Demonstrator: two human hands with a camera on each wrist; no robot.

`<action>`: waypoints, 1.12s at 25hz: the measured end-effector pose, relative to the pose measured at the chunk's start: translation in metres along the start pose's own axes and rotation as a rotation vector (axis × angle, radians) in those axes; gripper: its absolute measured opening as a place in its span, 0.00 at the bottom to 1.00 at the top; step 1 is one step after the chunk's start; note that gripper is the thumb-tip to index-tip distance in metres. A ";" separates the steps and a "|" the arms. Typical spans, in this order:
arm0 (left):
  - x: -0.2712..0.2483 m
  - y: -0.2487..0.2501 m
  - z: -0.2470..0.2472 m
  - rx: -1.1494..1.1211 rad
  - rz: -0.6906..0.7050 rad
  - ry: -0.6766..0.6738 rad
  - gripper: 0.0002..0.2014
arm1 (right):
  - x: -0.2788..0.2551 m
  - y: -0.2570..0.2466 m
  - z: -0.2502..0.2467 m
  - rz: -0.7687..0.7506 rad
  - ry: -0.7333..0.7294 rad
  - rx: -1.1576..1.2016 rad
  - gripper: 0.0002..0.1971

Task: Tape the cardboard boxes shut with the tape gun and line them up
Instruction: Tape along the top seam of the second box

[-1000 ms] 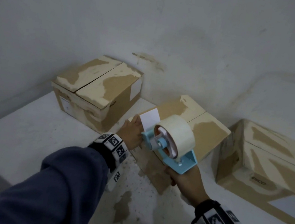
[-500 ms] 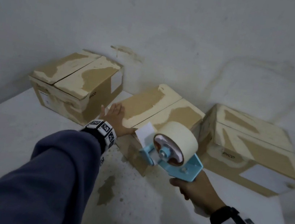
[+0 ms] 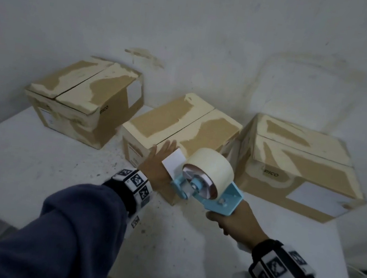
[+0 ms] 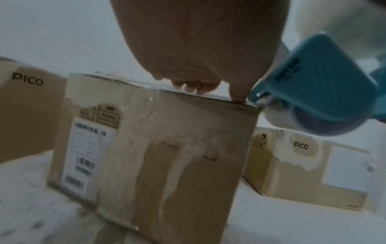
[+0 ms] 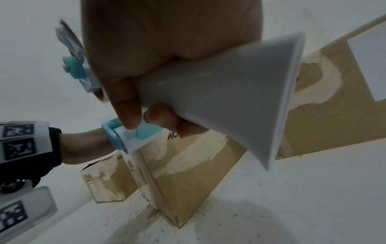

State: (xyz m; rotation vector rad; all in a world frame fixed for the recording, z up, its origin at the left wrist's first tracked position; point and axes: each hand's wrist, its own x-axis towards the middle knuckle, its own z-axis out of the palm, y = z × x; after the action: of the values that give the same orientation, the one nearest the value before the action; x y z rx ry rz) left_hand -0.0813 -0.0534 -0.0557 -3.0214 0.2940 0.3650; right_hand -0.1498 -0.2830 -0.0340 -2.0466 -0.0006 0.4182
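Since the earlier frame, the left hand (image 3: 159, 161) had slid onto the middle box (image 3: 180, 124), fingers flat. Right hand (image 3: 234, 223) clenched one tape gun (image 3: 207, 182). Three boxes stood on the worktop (image 3: 32, 164).

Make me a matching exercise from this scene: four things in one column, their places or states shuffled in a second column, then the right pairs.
Things:
1. left hand
2. right hand
3. middle box
4. left box

States:
A. grips the tape gun handle
B. stands apart near the wall, untouched
C. lies flat on a box top's near edge
D. has a hand resting on it

Pairs: 1-C, 2-A, 3-D, 4-B
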 end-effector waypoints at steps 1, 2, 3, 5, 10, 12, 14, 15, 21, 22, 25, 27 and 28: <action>0.002 0.004 0.005 0.019 0.014 -0.025 0.35 | 0.000 0.001 -0.002 -0.011 0.000 -0.018 0.09; 0.006 0.003 0.006 0.022 0.005 -0.035 0.35 | 0.001 0.000 -0.004 -0.020 0.005 -0.020 0.09; 0.009 0.001 0.006 0.013 -0.007 -0.049 0.36 | 0.002 -0.001 -0.005 -0.027 0.010 -0.007 0.09; 0.010 -0.002 0.004 0.002 -0.013 -0.057 0.37 | 0.003 -0.004 -0.008 -0.048 0.004 0.016 0.08; 0.006 0.007 -0.003 -0.046 -0.050 -0.023 0.35 | -0.010 0.010 -0.026 -0.058 -0.022 -0.022 0.10; 0.005 0.006 -0.005 -0.126 -0.058 -0.033 0.41 | -0.016 0.021 -0.033 -0.033 -0.013 0.009 0.10; 0.003 0.007 -0.005 -0.144 -0.061 -0.047 0.48 | -0.018 0.028 -0.034 -0.016 -0.007 0.017 0.10; 0.003 0.008 -0.005 -0.133 -0.069 -0.046 0.49 | -0.017 0.029 -0.032 -0.015 -0.010 0.009 0.10; -0.009 0.029 -0.001 -0.215 -0.167 0.144 0.40 | -0.003 0.032 -0.011 0.029 0.016 0.033 0.10; -0.013 0.033 0.001 -0.269 -0.180 0.220 0.37 | 0.000 0.032 -0.008 0.046 0.025 0.061 0.10; -0.020 0.040 0.005 -0.306 -0.218 0.327 0.28 | 0.007 0.032 0.000 0.097 0.027 0.111 0.09; -0.019 0.040 0.006 -0.252 -0.231 0.283 0.29 | 0.010 0.033 0.001 0.124 0.019 0.124 0.08; -0.018 0.038 0.008 -0.226 -0.236 0.269 0.29 | 0.013 0.034 0.002 0.135 0.008 0.125 0.08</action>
State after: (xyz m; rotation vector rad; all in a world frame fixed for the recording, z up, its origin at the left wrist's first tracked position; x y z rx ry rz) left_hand -0.1077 -0.0868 -0.0610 -3.2769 -0.0975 -0.0315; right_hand -0.1446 -0.2961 -0.0679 -1.9314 0.1654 0.4823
